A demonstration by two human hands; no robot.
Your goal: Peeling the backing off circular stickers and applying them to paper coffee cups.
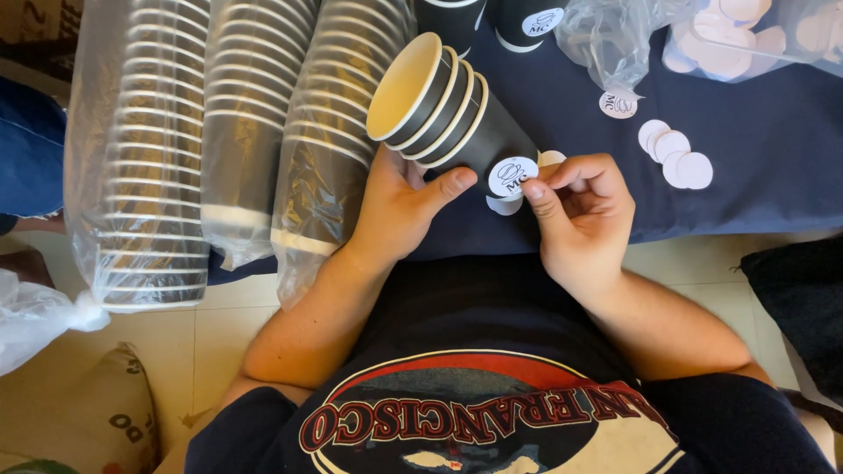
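We note three plastic-sleeved cup stacks (pixel 224 132) lying along the dark blue worktop (pixel 773 167). Loose round white stickers (pixel 674 156) lie near a clear sticker bag (pixel 702 35). A printed cushion (pixel 97 412) rests on the tiled floor (pixel 219 325).

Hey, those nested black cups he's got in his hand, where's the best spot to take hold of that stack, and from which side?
Probably around the black wall of the outermost cup in the stack of cups, just behind the white rims, coming from below where the left hand already cradles it. The stack lies tilted, mouth up-left, so the rims stop a grip from sliding. The right hand pinches at the round sticker.
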